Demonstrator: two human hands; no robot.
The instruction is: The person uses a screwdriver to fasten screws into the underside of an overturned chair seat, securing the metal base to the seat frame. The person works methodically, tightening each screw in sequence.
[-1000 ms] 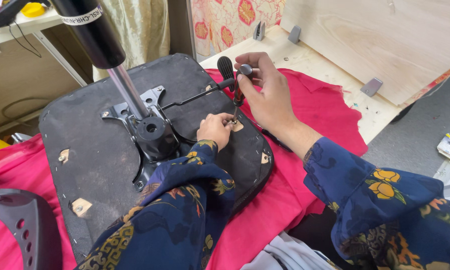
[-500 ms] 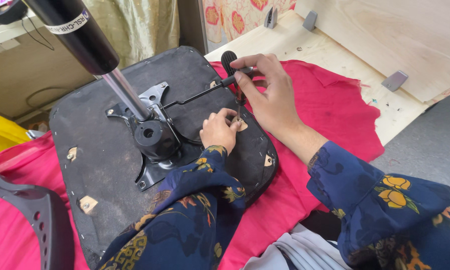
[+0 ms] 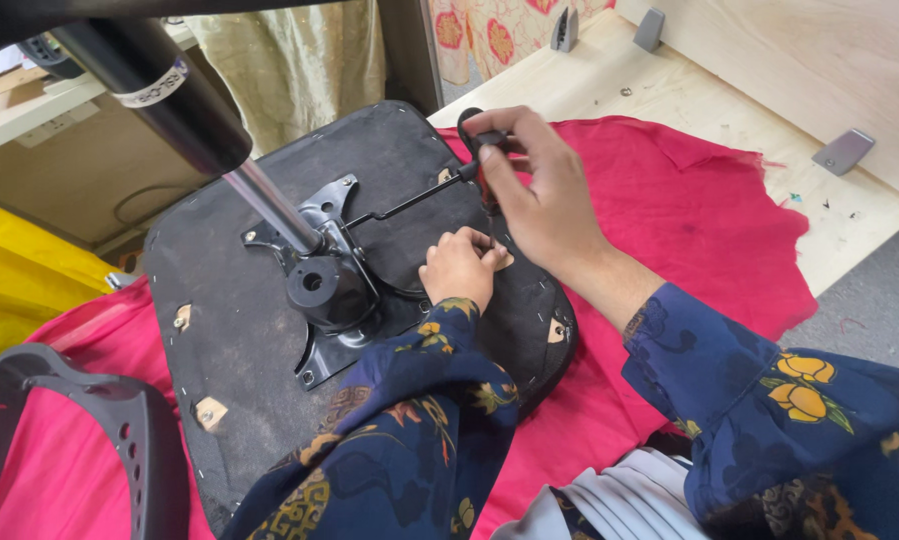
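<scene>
Two hands worked on upturned chair seat. Right hand gripped screwdriver; left hand, just below it, pinched small tan patch against seat.

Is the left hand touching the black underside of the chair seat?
Touching. In the head view the left hand rests, fingers curled, directly on the chair seat underside, with no gap visible beneath it.

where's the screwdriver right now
In the head view, upper centre: the screwdriver is in the right hand, over the far edge of the upturned black chair seat, above the left hand.
</scene>
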